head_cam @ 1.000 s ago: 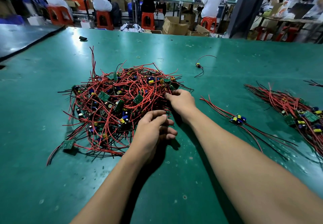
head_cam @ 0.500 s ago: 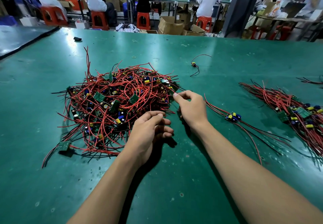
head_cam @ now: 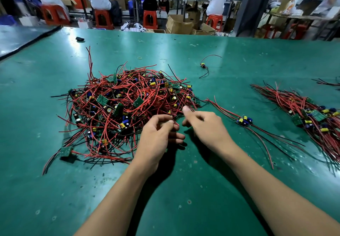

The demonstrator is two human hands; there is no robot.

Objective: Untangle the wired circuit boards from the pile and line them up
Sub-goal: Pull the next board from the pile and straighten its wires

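A tangled pile [head_cam: 125,110] of small green circuit boards with red and black wires lies on the green table [head_cam: 184,189], left of centre. My left hand [head_cam: 158,138] is at the pile's near right edge, thumb and fingers pinching a red wire. My right hand [head_cam: 204,125] is just right of it, thumb and forefinger pinching wires that lead into the pile. A single wired board [head_cam: 243,120] lies stretched out right of my right hand. Farther right lies a row of lined-up boards [head_cam: 312,116] with their wires parallel.
A lone small board with curled wires [head_cam: 203,66] lies beyond the pile. A small black object [head_cam: 80,38] sits at the far left of the table. More wires [head_cam: 329,83] show at the right edge. People on red stools and cardboard boxes are behind the table.
My right hand drew back from the pile's edge toward me and now pinches wires. My left hand's fingers closed onto a red wire.
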